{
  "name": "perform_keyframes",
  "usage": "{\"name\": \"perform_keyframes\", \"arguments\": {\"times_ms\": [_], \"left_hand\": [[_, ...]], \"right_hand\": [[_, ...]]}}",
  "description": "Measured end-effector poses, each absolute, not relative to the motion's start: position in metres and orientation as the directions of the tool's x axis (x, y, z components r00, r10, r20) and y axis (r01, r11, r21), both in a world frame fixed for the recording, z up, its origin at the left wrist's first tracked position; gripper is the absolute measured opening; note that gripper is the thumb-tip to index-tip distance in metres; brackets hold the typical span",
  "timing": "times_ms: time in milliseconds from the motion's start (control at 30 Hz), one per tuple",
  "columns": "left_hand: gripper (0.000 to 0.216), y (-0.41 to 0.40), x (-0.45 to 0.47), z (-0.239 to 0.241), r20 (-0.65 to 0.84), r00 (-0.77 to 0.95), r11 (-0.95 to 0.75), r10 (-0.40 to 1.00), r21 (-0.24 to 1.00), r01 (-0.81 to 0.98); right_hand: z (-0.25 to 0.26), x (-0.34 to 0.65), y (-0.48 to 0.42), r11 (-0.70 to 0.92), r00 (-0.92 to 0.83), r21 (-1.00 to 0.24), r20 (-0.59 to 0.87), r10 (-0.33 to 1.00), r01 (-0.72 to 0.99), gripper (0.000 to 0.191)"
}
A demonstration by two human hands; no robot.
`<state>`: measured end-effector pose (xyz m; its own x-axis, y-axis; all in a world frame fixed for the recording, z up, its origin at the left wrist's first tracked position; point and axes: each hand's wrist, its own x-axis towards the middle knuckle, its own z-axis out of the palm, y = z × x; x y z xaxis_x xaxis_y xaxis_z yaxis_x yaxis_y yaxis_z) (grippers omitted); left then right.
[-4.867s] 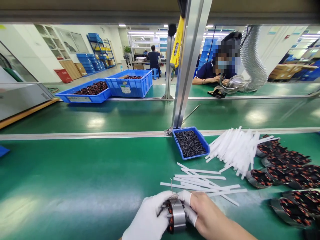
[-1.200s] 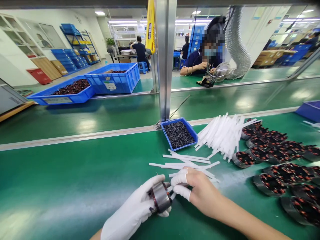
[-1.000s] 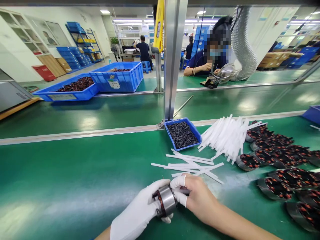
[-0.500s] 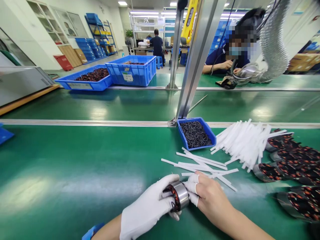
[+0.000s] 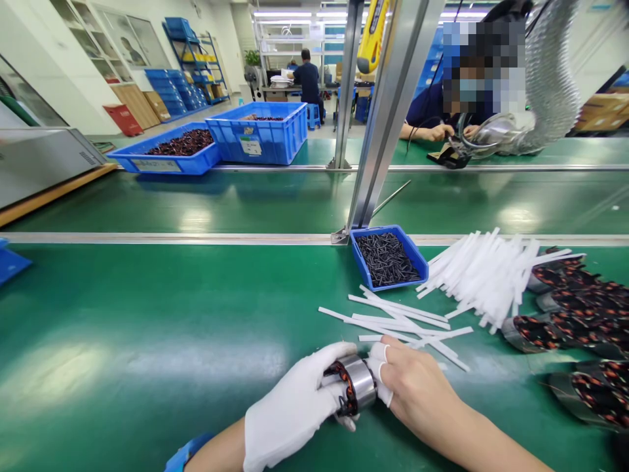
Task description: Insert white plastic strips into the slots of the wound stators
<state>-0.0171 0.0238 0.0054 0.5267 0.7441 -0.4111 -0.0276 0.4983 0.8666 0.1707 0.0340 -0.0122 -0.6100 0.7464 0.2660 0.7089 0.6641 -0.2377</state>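
My left hand (image 5: 299, 400), in a white glove, is wrapped around a motor stator (image 5: 362, 383), a steel ring with copper windings and black insulation inside. The stator is tilted on its side just above the green bench. My right hand (image 5: 410, 383), with white covers on some fingers, is closed at the stator's right end. Its fingertips are hidden behind the knuckles, so whether they pinch a wire or part there does not show. Loose white strips (image 5: 398, 322) lie just beyond both hands.
A small blue bin (image 5: 390, 257) of short black tubes stands ahead by a metal post (image 5: 381, 124). Right of it lie a heap of white strips (image 5: 484, 272) and rows of stators (image 5: 565, 331). Large blue crates (image 5: 260, 134) stand further back. A co-worker (image 5: 427, 124) sits across the bench.
The view has shifted slightly. Both hands keep their hold at the stator, and my right fingers have moved a little at its right end.
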Motion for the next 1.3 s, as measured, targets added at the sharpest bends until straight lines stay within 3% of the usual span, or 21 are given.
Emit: {"name": "perform_keyframes", "arguments": {"times_ms": [233,400,467,667,900,1100,1300], "left_hand": [[0.041,0.023,-0.020,0.006,-0.401,0.514,0.428,0.758,0.901,0.072],[0.039,0.022,-0.020,0.012,-0.294,0.465,0.202,0.835,0.950,0.238],[0.041,0.022,-0.020,0.014,-0.272,0.488,0.179,0.829,0.957,0.229],[0.045,0.023,-0.019,0.016,-0.285,0.441,0.186,0.851,0.949,0.255],[0.040,0.021,-0.018,0.013,-0.275,0.420,0.119,0.865,0.925,0.362],[0.035,0.020,-0.019,0.014,-0.269,0.425,0.102,0.864,0.921,0.375],[0.038,0.021,-0.020,0.017,-0.261,0.425,0.081,0.866,0.914,0.398]], "right_hand": [[-0.010,0.172,0.033,0.653,-0.631,-0.182,0.165,0.758,0.735,0.017],[-0.010,0.170,0.034,0.642,-0.632,-0.177,0.117,0.766,0.746,0.017],[-0.012,0.169,0.034,0.596,-0.593,-0.230,0.088,0.800,0.770,0.015],[-0.015,0.166,0.032,0.435,-0.527,-0.553,-0.007,0.850,0.710,0.015],[-0.008,0.165,0.029,0.447,-0.569,-0.648,0.026,0.822,0.616,0.017],[-0.015,0.169,0.029,0.577,-0.637,-0.605,0.144,0.758,0.550,0.018],[-0.018,0.169,0.027,0.609,-0.645,-0.570,0.171,0.745,0.551,0.020]]}}
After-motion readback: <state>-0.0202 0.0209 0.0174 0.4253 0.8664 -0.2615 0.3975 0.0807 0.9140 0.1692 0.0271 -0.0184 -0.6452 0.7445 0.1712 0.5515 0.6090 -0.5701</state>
